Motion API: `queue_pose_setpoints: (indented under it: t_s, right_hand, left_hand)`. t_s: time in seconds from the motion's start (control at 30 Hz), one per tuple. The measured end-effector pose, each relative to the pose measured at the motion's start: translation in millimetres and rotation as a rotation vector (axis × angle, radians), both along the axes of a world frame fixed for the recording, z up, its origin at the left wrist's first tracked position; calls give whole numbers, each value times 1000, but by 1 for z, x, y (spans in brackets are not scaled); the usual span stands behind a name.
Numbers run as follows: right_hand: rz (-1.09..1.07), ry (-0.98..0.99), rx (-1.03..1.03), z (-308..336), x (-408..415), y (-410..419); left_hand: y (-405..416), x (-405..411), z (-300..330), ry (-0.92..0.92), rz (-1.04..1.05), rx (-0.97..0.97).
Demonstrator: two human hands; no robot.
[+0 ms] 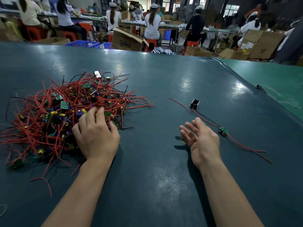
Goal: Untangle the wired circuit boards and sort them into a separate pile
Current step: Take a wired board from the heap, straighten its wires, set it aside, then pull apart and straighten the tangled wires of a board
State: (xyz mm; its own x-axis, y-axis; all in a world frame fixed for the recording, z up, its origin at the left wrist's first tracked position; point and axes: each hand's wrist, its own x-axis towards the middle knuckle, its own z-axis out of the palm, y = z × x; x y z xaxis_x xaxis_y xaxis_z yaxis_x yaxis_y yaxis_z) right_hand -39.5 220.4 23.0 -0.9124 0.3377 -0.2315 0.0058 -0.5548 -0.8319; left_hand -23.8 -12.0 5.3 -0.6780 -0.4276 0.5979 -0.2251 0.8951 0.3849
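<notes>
A big tangled pile of small green circuit boards with red and black wires [68, 112] covers the left of the dark green table [155, 185]. My left hand [96, 135] lies on the pile's near right edge, fingers curled down into the wires; what they hold is hidden. My right hand [202, 141] hovers over bare table, palm turned inward, fingers relaxed and holding nothing. Just right of it lies one separated circuit board [223, 131] with its red and black wires trailing both ways. A small black component [195, 103] sits at the far end of those wires.
A loose red wire [179, 104] lies left of the black component. A yellow rubber band [182, 140] shows beside my right hand, another [3, 209] at the left edge. A lighter green table [270, 79] adjoins at right. People sit at benches beyond, among cardboard boxes.
</notes>
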Motion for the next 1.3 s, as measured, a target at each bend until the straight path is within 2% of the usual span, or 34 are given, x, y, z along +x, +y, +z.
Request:
queue_pose_setpoints:
  t_s: [0.03,0.1,0.3,0.43,0.5,0.63,1.03,1.1,1.2,1.3]
  right_hand:
    - [10,-2,33,0,0,-2]
    - [22,-1,87,1,1,-4]
    - [77,16,221,2,4,-10]
    - [104,20,294,2,4,-12]
    - [116,21,324,1,5,-11]
    - [138,29,365,0,6,-11]
    - [139,55,419,0,7,-14]
    - [146,61,428,-1,6,-14]
    - [162,66,458,-2,6,-15]
    - [177,67,490,-3,7,-16]
  left_hand:
    - [-1,-1,-2,-88,19,-4]
    - [-3,-2,-5,-148,30,-12]
    - [-5,-4,-2,19,16,37]
    - [-6,-4,1,119,13,141]
    - [-9,-7,0,125,22,165]
    - [-15,-8,-1,-50,52,76]
    - [-5,-7,-4,120,46,57]
    - [-2,-9,-2,64,16,65]
    - [-3,-12,-2,-116,8,45]
    - [-3,-8,-3,-14,-35,14]
